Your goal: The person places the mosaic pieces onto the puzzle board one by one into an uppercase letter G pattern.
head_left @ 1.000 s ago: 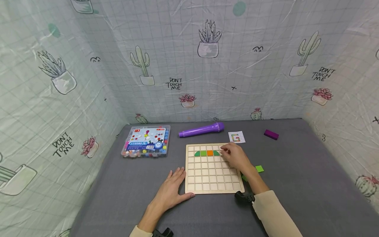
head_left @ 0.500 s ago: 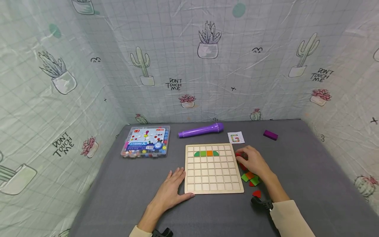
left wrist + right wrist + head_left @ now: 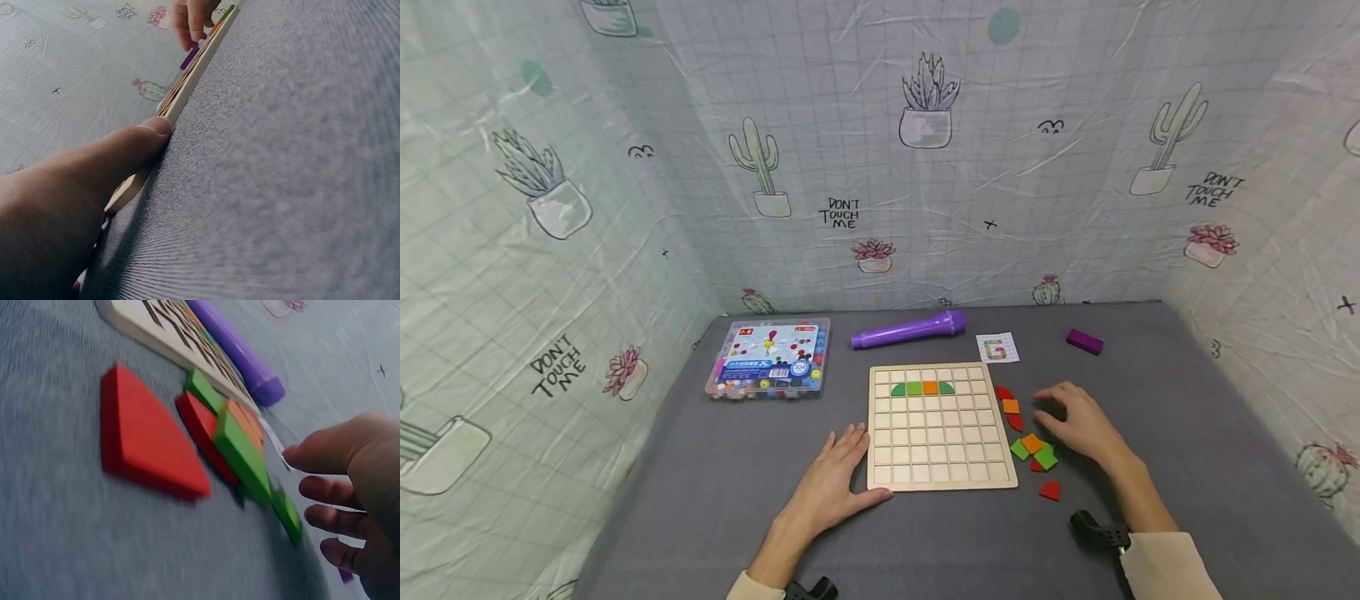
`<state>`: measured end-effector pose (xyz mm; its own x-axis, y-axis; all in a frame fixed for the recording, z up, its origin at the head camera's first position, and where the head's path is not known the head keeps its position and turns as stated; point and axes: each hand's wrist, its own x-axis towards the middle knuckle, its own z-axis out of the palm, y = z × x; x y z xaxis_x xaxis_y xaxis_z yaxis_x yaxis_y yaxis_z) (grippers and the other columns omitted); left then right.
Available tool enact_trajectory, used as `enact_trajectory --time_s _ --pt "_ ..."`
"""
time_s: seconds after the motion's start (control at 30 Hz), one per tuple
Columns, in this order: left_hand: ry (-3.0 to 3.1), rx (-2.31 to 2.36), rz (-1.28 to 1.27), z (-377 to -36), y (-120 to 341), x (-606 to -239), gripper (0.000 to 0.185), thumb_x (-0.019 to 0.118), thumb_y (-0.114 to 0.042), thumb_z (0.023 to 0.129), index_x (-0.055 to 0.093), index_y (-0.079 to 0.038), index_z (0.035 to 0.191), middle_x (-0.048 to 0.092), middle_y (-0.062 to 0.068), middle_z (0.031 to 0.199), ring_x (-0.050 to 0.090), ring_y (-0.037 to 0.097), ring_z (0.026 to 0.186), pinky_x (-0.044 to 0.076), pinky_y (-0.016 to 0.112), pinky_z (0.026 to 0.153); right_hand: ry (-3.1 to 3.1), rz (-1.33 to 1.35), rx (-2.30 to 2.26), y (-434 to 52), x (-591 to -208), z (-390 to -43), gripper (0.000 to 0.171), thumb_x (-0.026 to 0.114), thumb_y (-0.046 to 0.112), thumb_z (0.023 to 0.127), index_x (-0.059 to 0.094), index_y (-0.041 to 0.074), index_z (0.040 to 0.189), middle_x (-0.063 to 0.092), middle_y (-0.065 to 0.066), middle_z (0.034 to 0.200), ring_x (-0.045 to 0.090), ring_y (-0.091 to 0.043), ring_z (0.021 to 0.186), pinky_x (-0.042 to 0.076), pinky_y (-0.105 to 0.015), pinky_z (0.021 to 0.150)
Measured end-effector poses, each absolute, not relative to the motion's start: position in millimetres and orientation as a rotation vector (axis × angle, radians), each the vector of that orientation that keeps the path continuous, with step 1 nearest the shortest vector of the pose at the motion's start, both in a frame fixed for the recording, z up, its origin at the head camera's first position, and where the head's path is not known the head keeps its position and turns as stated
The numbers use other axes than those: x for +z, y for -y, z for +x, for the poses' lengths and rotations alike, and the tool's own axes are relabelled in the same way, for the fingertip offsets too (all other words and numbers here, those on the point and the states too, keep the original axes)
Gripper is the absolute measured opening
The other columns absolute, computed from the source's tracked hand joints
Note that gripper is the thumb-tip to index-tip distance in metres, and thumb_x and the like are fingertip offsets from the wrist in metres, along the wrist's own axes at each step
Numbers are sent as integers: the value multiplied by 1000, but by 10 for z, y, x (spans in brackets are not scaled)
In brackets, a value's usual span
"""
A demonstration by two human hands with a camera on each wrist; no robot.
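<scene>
A wooden grid board (image 3: pixel 940 442) lies on the grey table. In one of its upper rows sit a green quarter-round piece (image 3: pixel 898 389), a light green square (image 3: pixel 913 388), an orange square (image 3: pixel 931 387) and another green quarter-round. My left hand (image 3: pixel 829 487) rests at the board's lower left corner, fingers along its side and thumb (image 3: pixel 147 134) at the front edge. To the right of the loose pieces, my right hand (image 3: pixel 1081 423) holds nothing, its fingers loosely bent. Red, orange and green pieces (image 3: pixel 244 456) lie beside the board, and a separate red piece (image 3: pixel 150 437) lies nearer me.
A purple toy microphone (image 3: pixel 910 330) lies behind the board, with a clear box of coloured parts (image 3: pixel 769 358) to its left. A small pattern card (image 3: pixel 997 347) is at the board's far right corner. A dark purple block (image 3: pixel 1085 341) lies farther right.
My right hand has moved off the board's upper right, past the red pieces at its edge, and farther right, uncovering red and orange pieces. The left hand has stayed put.
</scene>
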<state>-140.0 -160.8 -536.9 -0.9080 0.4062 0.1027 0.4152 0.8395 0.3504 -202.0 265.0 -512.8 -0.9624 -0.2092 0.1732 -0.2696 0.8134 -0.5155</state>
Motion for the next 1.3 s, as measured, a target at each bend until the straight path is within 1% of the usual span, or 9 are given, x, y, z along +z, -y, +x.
enact_trajectory --time_s 0.13,0.23,0.5,0.57,0.8,0.97,1.1,1.2,1.3 --pt "2996 -576 -662 -1399 1612 -5375 98 59 -76 84 45 -5 151 39 9 161 35 27 151 27 51 126 2882 409 819 -2758 -5174 -1985 29 74 17 90 72 4 115 65 -12 107 56 -24 92 52 -43 79" --pt "3010 -575 -657 -1400 1614 -5373 99 58 -77 84 44 -6 151 38 8 161 34 27 151 26 51 127 2885 419 817 -2824 -5191 -1957 28 74 18 89 72 4 114 66 -12 106 56 -24 91 51 -42 78" --pt "3018 -581 -663 -1400 1620 -5351 99 58 -77 84 45 -5 151 38 9 161 34 28 151 26 51 127 2898 436 877 -2911 -5181 -1891 26 74 14 88 75 5 112 64 -13 110 55 -33 104 48 -57 91" --pt "3016 -585 -665 -1399 1618 -5353 98 58 -76 84 45 -5 151 38 9 161 34 28 151 26 52 126 2891 455 883 -2927 -5190 -1885 24 75 14 88 75 6 111 63 -12 111 54 -33 105 47 -57 90" --pt "3015 -589 -665 -1393 1612 -5351 98 59 -75 84 45 -6 151 38 9 161 34 28 151 26 52 127 2873 515 875 -2995 -5253 -1906 21 76 15 88 77 9 108 63 -9 109 51 -28 101 47 -47 85" --pt "3019 -593 -663 -1401 1613 -5352 98 59 -75 84 45 -6 151 38 9 161 34 28 151 25 52 127 2911 522 885 -3026 -5248 -1913 25 78 16 86 76 8 110 62 -10 112 51 -29 104 47 -51 87" --pt "3024 -592 -663 -1404 1612 -5350 98 59 -76 84 44 -5 151 38 9 161 33 28 151 25 52 127 2890 516 923 -3027 -5254 -1917 24 78 14 86 75 8 109 64 -11 112 52 -32 106 47 -55 90" --pt "3029 -588 -663 -1405 1610 -5350 99 59 -76 84 44 -5 152 38 9 162 33 28 151 25 52 127 2877 487 939 -3016 -5253 -1923 23 79 14 86 74 9 108 66 -8 109 55 -26 103 49 -48 89" --pt "3029 -588 -662 -1407 1608 -5357 99 59 -76 84 44 -6 152 38 9 161 33 28 151 25 52 127 2875 456 957 -3003 -5247 -1932 21 79 15 86 71 11 106 68 -4 101 55 -14 90 51 -33 79"
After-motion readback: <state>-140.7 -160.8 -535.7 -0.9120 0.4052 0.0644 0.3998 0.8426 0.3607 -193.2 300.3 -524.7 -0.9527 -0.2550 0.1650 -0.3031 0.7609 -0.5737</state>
